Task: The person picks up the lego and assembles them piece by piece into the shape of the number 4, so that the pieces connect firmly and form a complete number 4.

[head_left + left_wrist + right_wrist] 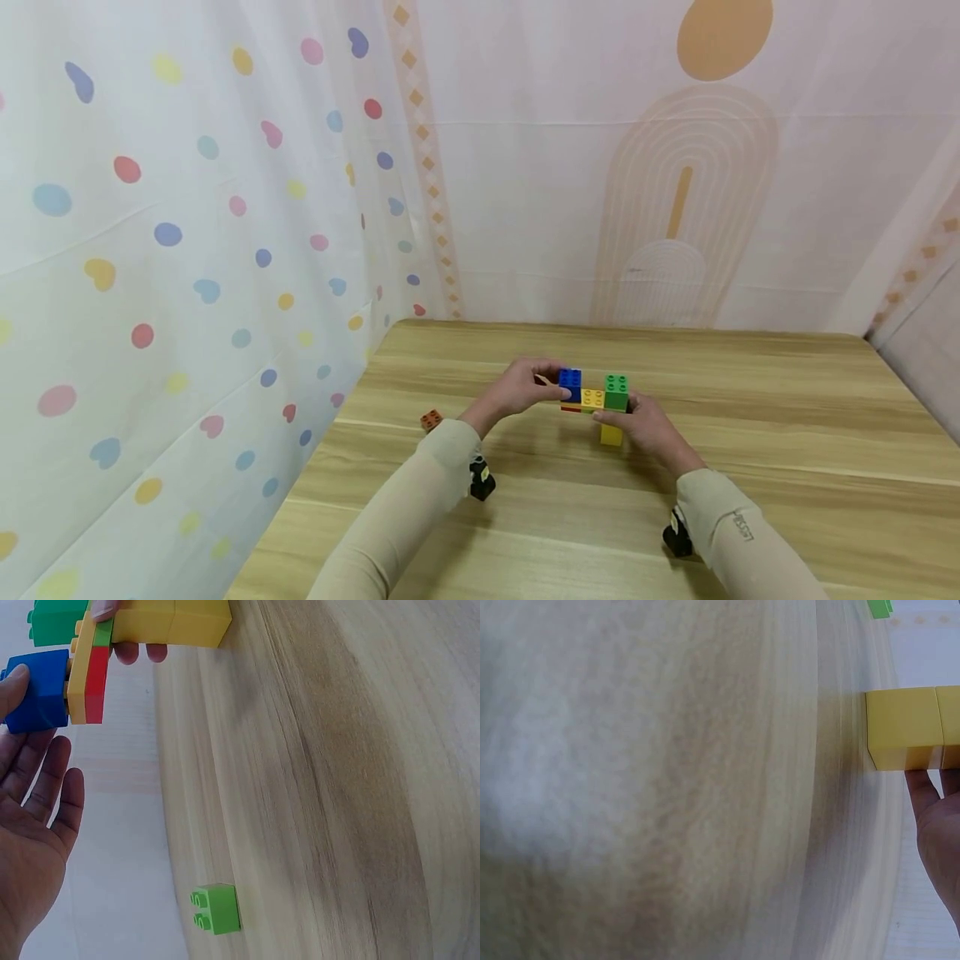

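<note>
My left hand (pixel 521 387) pinches a blue toy building block (pixel 570 383) between thumb and fingers. That block sits at the left end of a yellow-orange strip (pixel 592 398), and studs show in a narrow gap between them in the left wrist view. At the other end of the strip stands a green block (pixel 617 390). A red piece (pixel 96 686) and a light green piece lie under the strip. Stacked yellow blocks (pixel 905 727) form a leg below the right end. My right hand (pixel 648 429) grips the assembly at that end, thumb in front, fingers behind.
An orange-brown block (pixel 431 420) lies on the wooden table (pixel 787 417) left of the assembly, beyond my left forearm. A loose light green block (pixel 223 909) shows in the left wrist view. Patterned curtains (pixel 525 208) hang behind and left of the table.
</note>
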A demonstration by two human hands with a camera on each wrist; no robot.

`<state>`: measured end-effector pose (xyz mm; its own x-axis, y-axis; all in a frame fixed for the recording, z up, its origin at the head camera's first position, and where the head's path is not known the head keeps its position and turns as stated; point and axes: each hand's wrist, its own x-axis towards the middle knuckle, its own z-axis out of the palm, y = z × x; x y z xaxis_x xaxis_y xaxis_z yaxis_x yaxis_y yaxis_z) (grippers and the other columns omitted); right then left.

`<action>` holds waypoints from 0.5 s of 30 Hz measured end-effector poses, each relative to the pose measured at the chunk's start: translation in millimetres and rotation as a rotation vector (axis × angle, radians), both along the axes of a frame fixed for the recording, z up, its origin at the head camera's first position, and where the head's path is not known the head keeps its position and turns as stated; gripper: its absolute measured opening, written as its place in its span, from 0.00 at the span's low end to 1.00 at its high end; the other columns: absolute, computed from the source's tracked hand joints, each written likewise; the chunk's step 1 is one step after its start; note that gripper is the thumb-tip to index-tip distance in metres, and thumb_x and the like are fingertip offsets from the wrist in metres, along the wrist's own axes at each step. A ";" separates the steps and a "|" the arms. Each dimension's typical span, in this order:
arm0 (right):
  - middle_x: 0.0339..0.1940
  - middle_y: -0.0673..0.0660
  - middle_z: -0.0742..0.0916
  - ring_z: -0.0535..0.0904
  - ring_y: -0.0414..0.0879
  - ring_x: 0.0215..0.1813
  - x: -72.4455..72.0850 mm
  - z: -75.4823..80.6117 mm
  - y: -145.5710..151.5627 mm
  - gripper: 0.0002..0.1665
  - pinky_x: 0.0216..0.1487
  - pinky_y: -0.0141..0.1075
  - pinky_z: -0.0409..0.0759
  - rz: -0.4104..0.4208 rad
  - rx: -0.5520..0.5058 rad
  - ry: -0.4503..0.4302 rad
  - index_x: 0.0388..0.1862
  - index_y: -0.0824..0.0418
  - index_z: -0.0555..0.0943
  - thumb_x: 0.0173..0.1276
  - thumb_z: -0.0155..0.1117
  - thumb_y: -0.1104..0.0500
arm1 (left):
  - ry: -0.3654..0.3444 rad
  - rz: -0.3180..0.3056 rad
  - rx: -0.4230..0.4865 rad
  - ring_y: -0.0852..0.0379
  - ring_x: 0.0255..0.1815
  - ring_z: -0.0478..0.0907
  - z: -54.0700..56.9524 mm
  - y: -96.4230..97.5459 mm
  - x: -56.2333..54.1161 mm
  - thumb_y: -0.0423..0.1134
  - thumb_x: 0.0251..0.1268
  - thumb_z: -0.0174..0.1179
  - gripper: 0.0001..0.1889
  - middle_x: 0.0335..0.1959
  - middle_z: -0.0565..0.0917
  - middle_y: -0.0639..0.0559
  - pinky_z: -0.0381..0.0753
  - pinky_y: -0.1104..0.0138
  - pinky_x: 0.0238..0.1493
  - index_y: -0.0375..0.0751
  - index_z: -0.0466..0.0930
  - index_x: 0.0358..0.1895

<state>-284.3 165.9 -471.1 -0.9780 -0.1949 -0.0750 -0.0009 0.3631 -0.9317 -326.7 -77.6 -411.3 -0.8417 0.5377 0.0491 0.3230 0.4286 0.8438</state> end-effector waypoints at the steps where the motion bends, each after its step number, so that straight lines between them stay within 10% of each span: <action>1: 0.49 0.57 0.86 0.77 0.48 0.47 -0.1 0.0 0.0 0.36 0.50 0.42 0.73 -0.002 0.000 -0.001 0.56 0.67 0.79 0.64 0.70 0.40 | 0.003 -0.001 -0.002 0.56 0.44 0.79 0.0 0.0 0.0 0.41 0.64 0.69 0.19 0.42 0.83 0.54 0.80 0.64 0.45 0.44 0.83 0.57; 15: 0.49 0.58 0.86 0.78 0.49 0.48 1.7 2.2 -1.8 0.34 0.54 0.45 0.71 -0.002 -0.015 -0.002 0.56 0.67 0.79 0.63 0.71 0.42 | 0.048 -0.015 -0.090 0.57 0.43 0.78 2.7 3.2 0.2 0.44 0.65 0.68 0.20 0.41 0.82 0.55 0.80 0.65 0.42 0.45 0.82 0.59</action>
